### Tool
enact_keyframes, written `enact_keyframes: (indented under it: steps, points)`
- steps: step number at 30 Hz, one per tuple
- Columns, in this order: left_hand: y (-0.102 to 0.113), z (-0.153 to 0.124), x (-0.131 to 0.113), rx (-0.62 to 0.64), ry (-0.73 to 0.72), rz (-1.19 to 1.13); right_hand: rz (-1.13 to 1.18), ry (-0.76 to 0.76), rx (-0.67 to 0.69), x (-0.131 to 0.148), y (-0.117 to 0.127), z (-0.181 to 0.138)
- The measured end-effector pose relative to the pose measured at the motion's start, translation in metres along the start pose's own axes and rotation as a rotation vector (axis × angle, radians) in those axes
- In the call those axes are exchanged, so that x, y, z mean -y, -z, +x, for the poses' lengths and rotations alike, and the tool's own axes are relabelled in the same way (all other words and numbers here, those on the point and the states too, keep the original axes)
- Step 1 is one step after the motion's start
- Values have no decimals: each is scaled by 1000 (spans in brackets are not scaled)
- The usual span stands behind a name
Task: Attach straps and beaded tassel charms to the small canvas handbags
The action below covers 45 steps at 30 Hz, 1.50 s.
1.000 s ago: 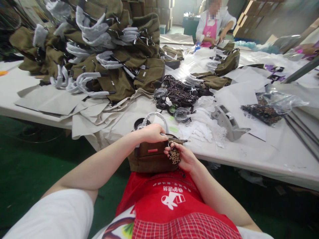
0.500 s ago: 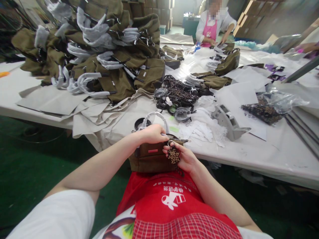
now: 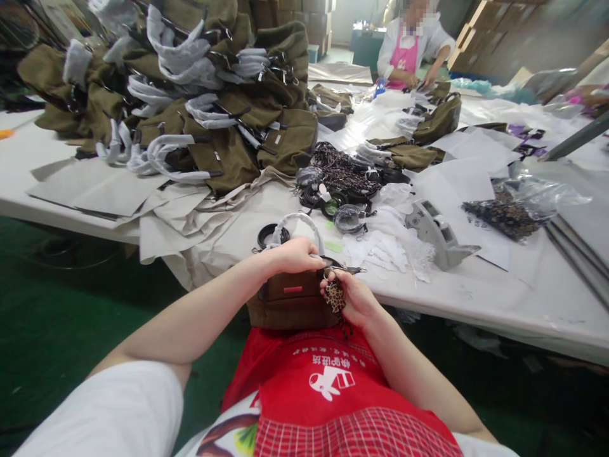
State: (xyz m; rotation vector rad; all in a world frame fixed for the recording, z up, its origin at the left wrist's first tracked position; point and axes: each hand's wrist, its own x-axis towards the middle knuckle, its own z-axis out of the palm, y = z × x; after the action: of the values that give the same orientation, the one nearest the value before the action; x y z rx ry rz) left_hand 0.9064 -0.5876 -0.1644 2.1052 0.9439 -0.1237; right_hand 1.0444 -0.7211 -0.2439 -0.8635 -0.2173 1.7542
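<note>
A brown handbag [image 3: 290, 308] with a small pink label stands at the table edge against my red apron, its top zipper partly open. My left hand [image 3: 301, 255] is closed on the bag's top edge near the zipper; its fingertips are partly hidden. In my right hand [image 3: 354, 295] a leopard-print keychain [image 3: 335, 297] hangs by its ring, pinched between thumb and fingers close to the zipper end. Dark cord dangles below the charm. The bag's wrapped handle [image 3: 302, 222] arches up behind my left hand.
Olive bags [image 3: 228, 158] with wrapped handles are heaped at the left. Coiled straps [image 3: 347, 178] lie ahead, near a grey tape dispenser [image 3: 438, 235]. A plastic bag of leopard-print charms [image 3: 509, 209] sits at right. A person in a pink apron [image 3: 404, 60] works across the table.
My right hand has shifted slightly, and the leopard-print charm has turned and dropped a little. My left hand stays almost where it was on the bag. The view has moved slightly.
</note>
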Motion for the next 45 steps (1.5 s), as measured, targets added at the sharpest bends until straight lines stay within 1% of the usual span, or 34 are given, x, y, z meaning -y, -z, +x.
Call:
enact_keyframes:
  steps: [3, 5, 11, 15, 18, 21, 23, 26, 28, 32, 35, 37, 39, 42, 45]
  points:
    - [1, -1, -1, -3, -5, -8, 88, -50, 100, 3, 2, 0]
    - [1, -2, -2, 4, -7, -15, 115, -55, 135, 5, 2, -2]
    - [2, -5, -5, 4, 5, -54, 89, -38, 118, 6, 0, -3]
    - [1, -4, -2, 2, -12, -60, 32, 2, 64, 6, -3, -3]
    - [0, -2, 1, 3, -23, -88, -129, 118, -15, 3, -7, -2]
    - [-1, 0, 5, 13, -26, -117, -443, 257, -130, -4, -9, 1]
    - [-2, 0, 7, 11, -29, -117, -613, 315, -181, -7, -9, 5]
    - [-5, -1, 7, 6, -54, -90, -704, 366, -216, -8, -8, 8]
    - [-9, -2, 6, -3, -81, -85, -841, 444, -251, -6, -11, 8]
    - [-22, -1, 4, -101, -82, -134, -1354, 683, -369, -1, -19, 4]
    - [-32, 1, 4, -171, -60, -160, -1599, 710, -404, 0, -23, 3]
    - [-36, 3, 5, -208, -56, -178, -1644, 705, -378, 1, -21, 3]
    - [-37, 4, 7, -224, -70, -198, -1600, 714, -340, 3, -18, 4]
    - [-35, 4, 12, -196, -115, -224, -1530, 734, -326, 8, -15, 5]
    - [-34, 4, 16, -159, -154, -231, -1593, 716, -351, 11, -16, 4]
